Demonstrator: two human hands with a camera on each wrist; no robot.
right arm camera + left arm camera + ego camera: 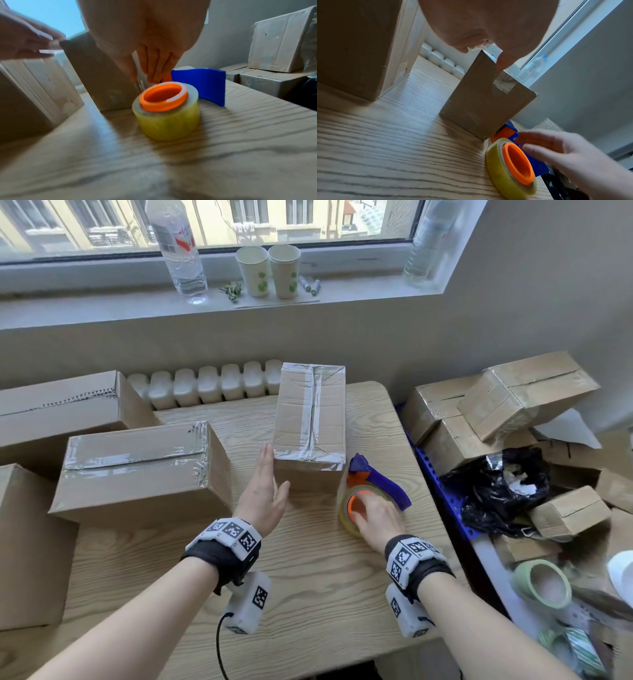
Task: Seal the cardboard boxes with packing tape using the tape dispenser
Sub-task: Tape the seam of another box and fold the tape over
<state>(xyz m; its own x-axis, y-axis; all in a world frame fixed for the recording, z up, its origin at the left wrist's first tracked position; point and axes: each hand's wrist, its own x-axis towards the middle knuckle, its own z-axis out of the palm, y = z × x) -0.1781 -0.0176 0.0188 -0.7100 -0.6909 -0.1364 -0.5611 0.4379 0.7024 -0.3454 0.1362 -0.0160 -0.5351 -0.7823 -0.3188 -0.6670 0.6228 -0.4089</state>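
Observation:
A small cardboard box (310, 419) (481, 102) (96, 75) with clear tape along its top seam stands mid-table. My left hand (263, 491) (488, 20) (25, 40) is open with straight fingers at its near left corner; contact cannot be told. The tape dispenser (383, 477) (534, 165) (202, 83), blue with an orange hub, lies on the table right of that box, carrying a clear yellowish tape roll (346, 511) (505, 175) (168, 121). My right hand (376, 515) (556, 148) (150, 40) hovers over it, fingers extended down behind the roll, gripping nothing. A larger taped box (137, 470) (354, 47) (34, 88) lies to the left.
The wooden table (308, 594) has more boxes (58, 409) at its left edge. To the right are a pile of taped boxes (513, 395), a black plastic bag (503, 491) and a green tape roll (541, 580). A bottle (181, 251) and paper cups (270, 272) stand on the windowsill.

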